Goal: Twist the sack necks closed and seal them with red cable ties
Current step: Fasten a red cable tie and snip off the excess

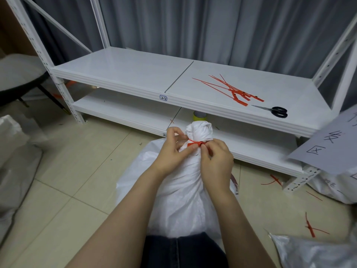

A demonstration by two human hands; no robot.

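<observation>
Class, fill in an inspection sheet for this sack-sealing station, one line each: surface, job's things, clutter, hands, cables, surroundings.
Surface: tiled floor; white shelf unit behind the sack.
Job's things: white sack upright, neck twisted, red cable tie looped round it; spare ties and scissors on the upper shelf.
Clutter: tie scraps on the floor at right; yellow roll on the lower shelf.
Hands: left hand and right hand both pinch the red cable tie at the neck.
Cables: nothing seen.
Surroundings: grey curtain, other sacks on the floor, paper sign at right, chair at left.
</observation>
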